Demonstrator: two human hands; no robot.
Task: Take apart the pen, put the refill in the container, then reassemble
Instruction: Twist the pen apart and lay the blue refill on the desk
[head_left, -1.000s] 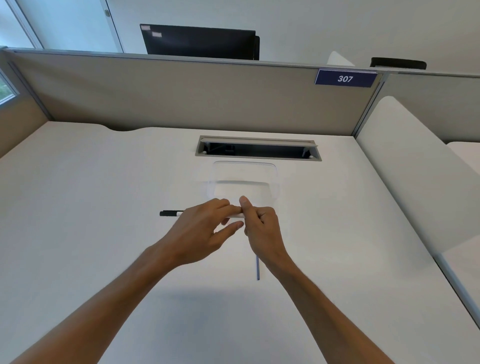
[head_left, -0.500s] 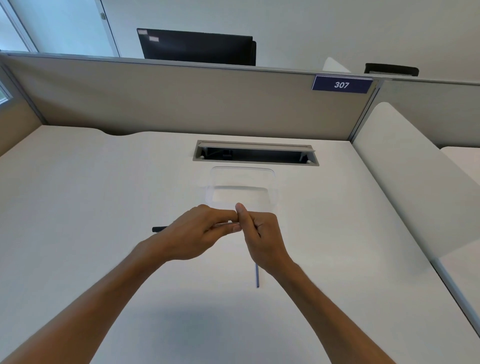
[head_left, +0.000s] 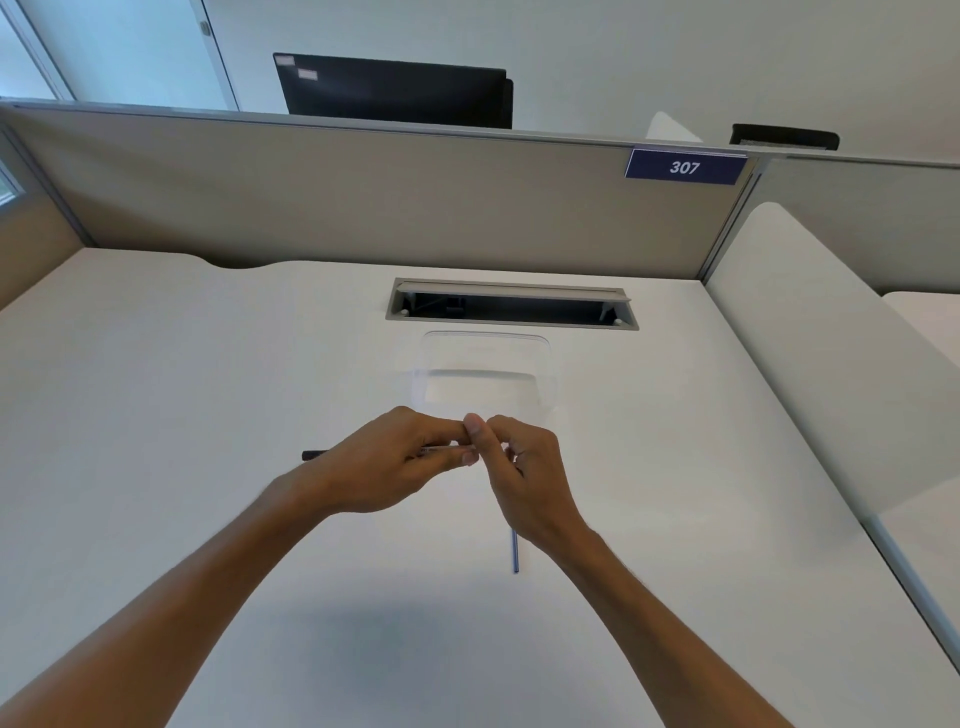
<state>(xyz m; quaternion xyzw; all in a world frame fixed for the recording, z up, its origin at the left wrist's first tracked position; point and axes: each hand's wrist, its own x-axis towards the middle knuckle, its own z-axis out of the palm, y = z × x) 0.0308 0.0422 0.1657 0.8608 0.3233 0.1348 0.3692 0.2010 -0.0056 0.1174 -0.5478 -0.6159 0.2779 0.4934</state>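
Observation:
A slim pen (head_left: 311, 455) lies level between both hands, its black end poking out to the left. My left hand (head_left: 379, 462) grips the barrel. My right hand (head_left: 519, 467) pinches the pen's right end, thumb against the left fingertips. A thin blue refill (head_left: 515, 556) shows below my right wrist; whether it lies on the desk or is held I cannot tell. The clear plastic container (head_left: 548, 364) stands just behind the hands, with nothing visible inside.
The white desk (head_left: 156, 415) has a grey cable slot (head_left: 511, 309) behind the container. A beige partition (head_left: 363, 197) with a "307" plate closes the back, and a white side panel (head_left: 810, 364) runs along the right.
Both hands stay joined on the pen. My left fingers have curled tighter round the barrel, and the hands sit slightly lower in view.

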